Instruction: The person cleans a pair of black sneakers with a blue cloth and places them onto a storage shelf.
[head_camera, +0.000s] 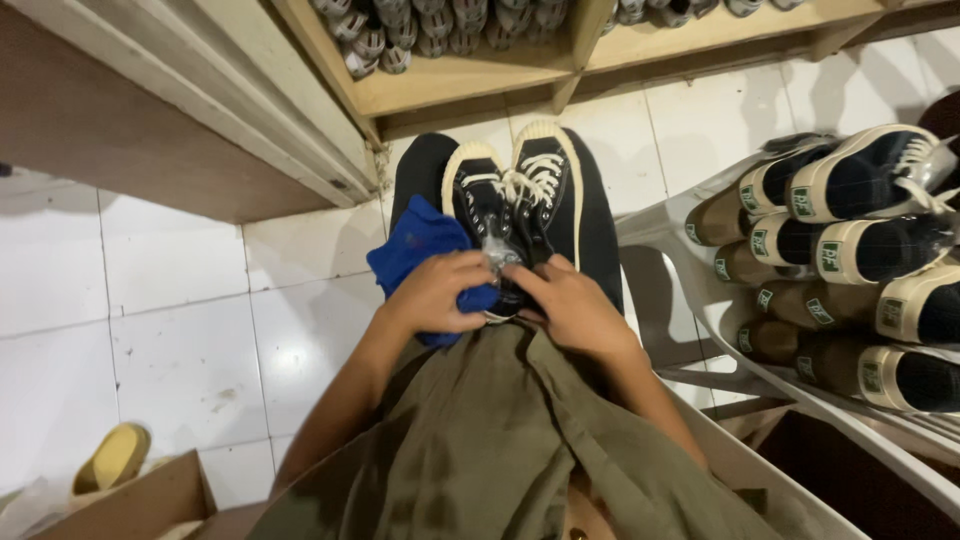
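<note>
A pair of black canvas sneakers (515, 195) with cream soles and white laces lies on my lap, toes pointing away from me. My left hand (437, 292) grips a blue cloth (415, 245) bunched against the left shoe's heel. My right hand (572, 305) holds the heel end of the pair, fingers curled around it. A small clear plastic piece (497, 250) sits between my two hands by the shoes' tongues.
A white plastic chair (700, 300) at the right carries several stacked sneakers (850, 250) with dark uppers and cream soles. A wooden shelf (480, 75) with more shoes stands ahead. White floor tiles (180, 330) spread left; a cardboard box (130, 505) and a yellow shoe (112, 458) sit at the lower left.
</note>
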